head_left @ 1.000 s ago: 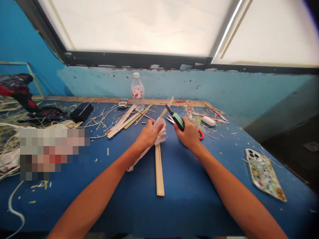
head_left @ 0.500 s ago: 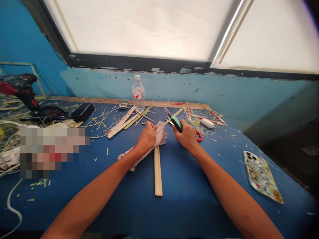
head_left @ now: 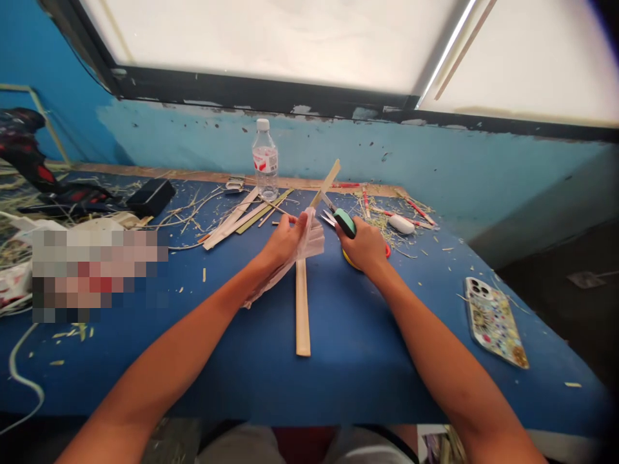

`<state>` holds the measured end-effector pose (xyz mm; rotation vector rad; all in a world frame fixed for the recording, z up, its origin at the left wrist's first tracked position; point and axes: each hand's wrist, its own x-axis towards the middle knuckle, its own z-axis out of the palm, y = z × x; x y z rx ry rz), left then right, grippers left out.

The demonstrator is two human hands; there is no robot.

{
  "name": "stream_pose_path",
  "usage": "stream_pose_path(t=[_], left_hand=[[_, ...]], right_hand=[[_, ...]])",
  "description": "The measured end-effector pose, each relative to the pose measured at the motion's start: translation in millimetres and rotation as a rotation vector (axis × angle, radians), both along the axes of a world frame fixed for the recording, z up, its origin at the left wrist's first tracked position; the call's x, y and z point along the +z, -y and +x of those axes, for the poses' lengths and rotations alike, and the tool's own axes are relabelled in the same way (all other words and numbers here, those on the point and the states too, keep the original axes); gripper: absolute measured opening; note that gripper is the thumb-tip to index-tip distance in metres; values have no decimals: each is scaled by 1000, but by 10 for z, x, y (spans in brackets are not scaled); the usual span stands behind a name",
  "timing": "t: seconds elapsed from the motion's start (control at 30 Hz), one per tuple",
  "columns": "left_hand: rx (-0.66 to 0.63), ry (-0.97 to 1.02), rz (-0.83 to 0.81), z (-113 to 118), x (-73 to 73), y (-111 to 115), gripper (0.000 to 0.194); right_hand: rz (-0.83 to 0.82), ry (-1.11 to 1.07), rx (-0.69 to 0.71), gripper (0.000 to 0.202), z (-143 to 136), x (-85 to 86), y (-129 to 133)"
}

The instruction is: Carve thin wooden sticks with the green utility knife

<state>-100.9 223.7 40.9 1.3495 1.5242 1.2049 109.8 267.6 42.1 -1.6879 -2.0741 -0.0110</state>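
My left hand [head_left: 286, 242] is closed round a crumpled pale cloth or tissue [head_left: 310, 240] and a bamboo strip [head_left: 331, 176] whose far end sticks up beyond it. In my right hand [head_left: 366, 246] is a knife with a green and black handle [head_left: 345, 223]; its blade touches or nearly touches the strip. Scissors with red and yellow handles [head_left: 351, 260] lie partly hidden under my right hand. A wider bamboo piece [head_left: 302, 309] lies on the blue table, below the cloth.
A plastic bottle [head_left: 265, 161] stands at the back beside flat bamboo strips [head_left: 232, 218]. Shavings and a white oval object [head_left: 401, 223] lie right of centre. A patterned phone [head_left: 496, 322] is at the right, a power drill [head_left: 29, 148] and black box [head_left: 151, 196] at the left.
The bamboo strip's far end now points higher, beyond the knife blade. The cloth has shifted round my left hand. The view has tipped down, showing the table's front edge and my lap.
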Motion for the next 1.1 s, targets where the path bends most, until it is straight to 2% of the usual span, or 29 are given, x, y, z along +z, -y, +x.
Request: stream_pose_path(t=[0.13, 0.27, 0.53, 0.73, 0.93, 1.1], left_hand=[[-92, -87, 66, 15, -8, -2, 52], [-100, -157, 97, 31, -65, -20, 44], [-130, -267, 150, 150, -104, 44, 44], [-66, -355, 123, 192, -60, 79, 44], [-97, -516, 110, 189, 12, 144, 45], [-94, -588, 124, 191, 17, 159, 48]], right_hand=[[3, 28, 15, 31, 18, -15, -20], [-3, 75, 61, 21, 9, -29, -12], [42, 178, 21, 26, 3, -31, 3], [30, 251, -21, 26, -31, 18, -9], [11, 250, -12, 26, -10, 17, -13], [14, 235, -16, 26, 3, 7, 1]])
